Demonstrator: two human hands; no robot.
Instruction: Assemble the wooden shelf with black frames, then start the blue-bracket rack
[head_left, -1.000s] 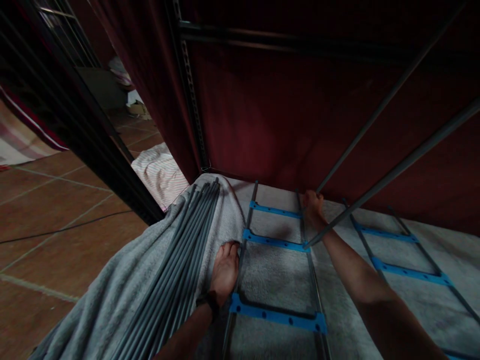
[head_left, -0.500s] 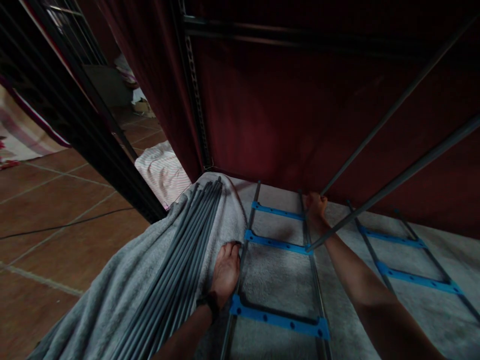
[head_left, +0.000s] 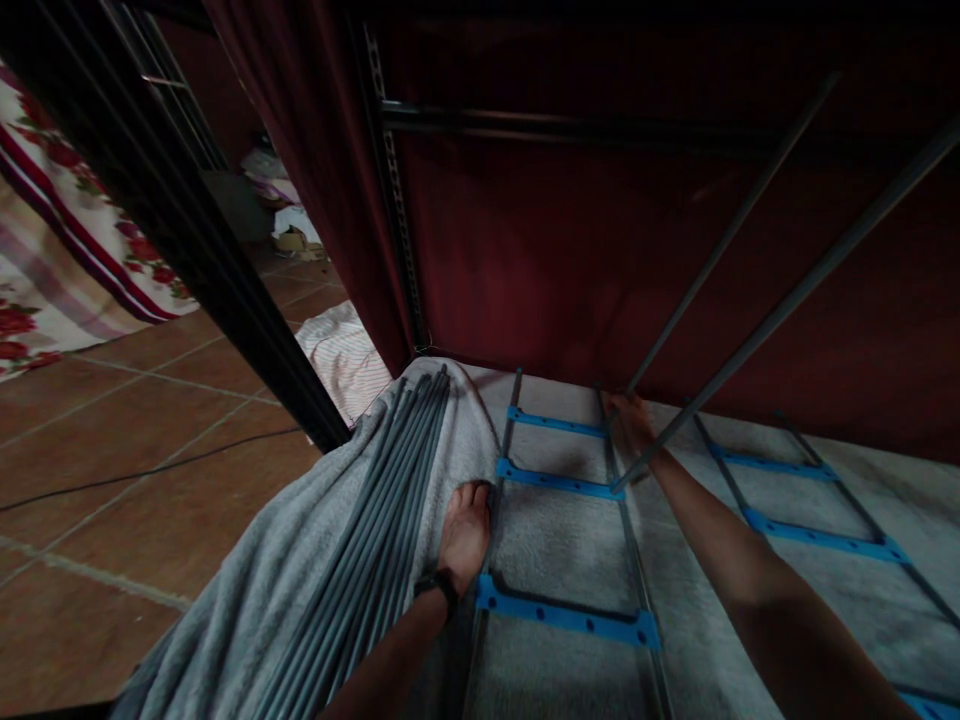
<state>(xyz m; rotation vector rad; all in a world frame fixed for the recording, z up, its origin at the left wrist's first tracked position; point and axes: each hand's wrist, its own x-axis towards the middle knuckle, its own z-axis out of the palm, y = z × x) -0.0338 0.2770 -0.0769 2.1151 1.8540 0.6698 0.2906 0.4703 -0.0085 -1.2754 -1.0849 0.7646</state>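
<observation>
A frame of grey tubes joined by blue plastic crosspieces [head_left: 566, 610] lies flat on a grey blanket [head_left: 555, 530]. At its left side, my left hand [head_left: 465, 535] is closed over the long side tube, the fingertips partly hidden. My right hand [head_left: 632, 422] is closed round the lower end of a slanting grey tube [head_left: 720, 250], by the frame's far right corner. A second slanting tube [head_left: 787, 320] rises from the right end of the middle blue crosspiece [head_left: 559, 480]. It passes in front of my right wrist.
A bundle of loose grey tubes [head_left: 375, 520] lies left of my left hand. Another blue-and-grey frame [head_left: 825, 540] is at the right. A dark red cloth [head_left: 525, 250] hangs behind, with a black metal post [head_left: 247, 280] at left. A cable [head_left: 172, 462] crosses the tiled floor.
The camera view has shifted a little, so more floor shows at left. The slanting tubes stand somewhat steeper. Both hands keep nearly the same places on the frame.
</observation>
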